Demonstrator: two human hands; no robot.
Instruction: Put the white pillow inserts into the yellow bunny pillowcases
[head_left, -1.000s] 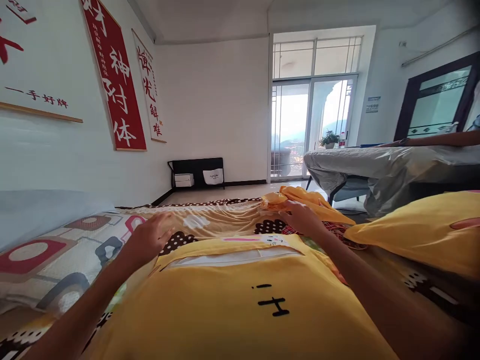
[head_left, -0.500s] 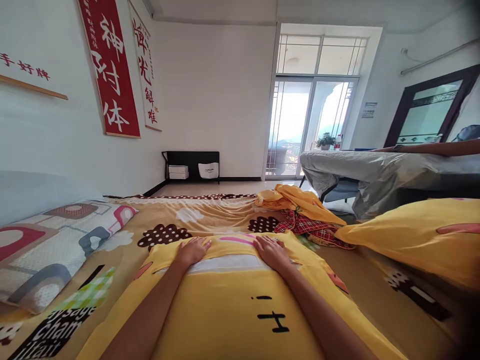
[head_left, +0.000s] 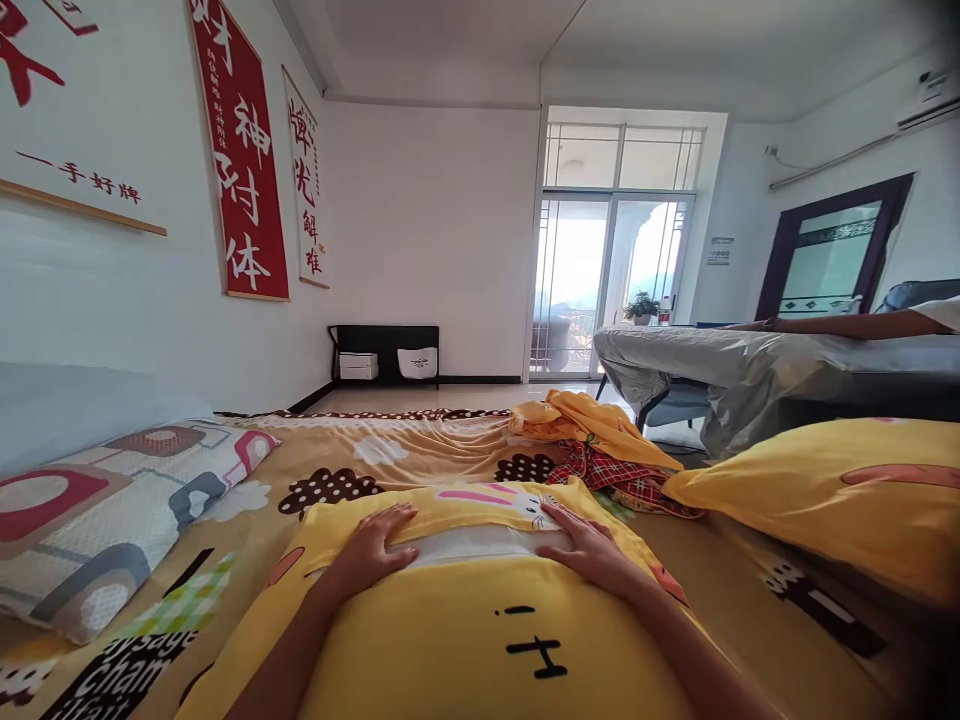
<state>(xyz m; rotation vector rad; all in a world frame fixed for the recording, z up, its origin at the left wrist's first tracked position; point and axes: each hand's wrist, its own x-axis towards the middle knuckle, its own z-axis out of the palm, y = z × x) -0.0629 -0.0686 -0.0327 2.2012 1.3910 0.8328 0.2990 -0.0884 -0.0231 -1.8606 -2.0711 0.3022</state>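
In front of me on the bed lies a yellow pillow with "Hi" and a rabbit face printed on its case. A gap in the case near the far end bares a strip of white inner pillow. My left hand rests flat at the left end of this gap, its thumb pointing inward along the edge. At the gap's right end, my right hand lies with fingers stretched over the flap by the rabbit print. Both hands are open and grip nothing that I can see.
A patterned pillow lies left against the wall, another yellow pillow right. Crumpled yellow cloth and red plaid cloth lie beyond. A person's arm rests on a plastic-covered table.
My hands have slid slightly outward and nearer, with the thumbs now spread along the gap. More of the rabbit print shows. The view has tilted upward.
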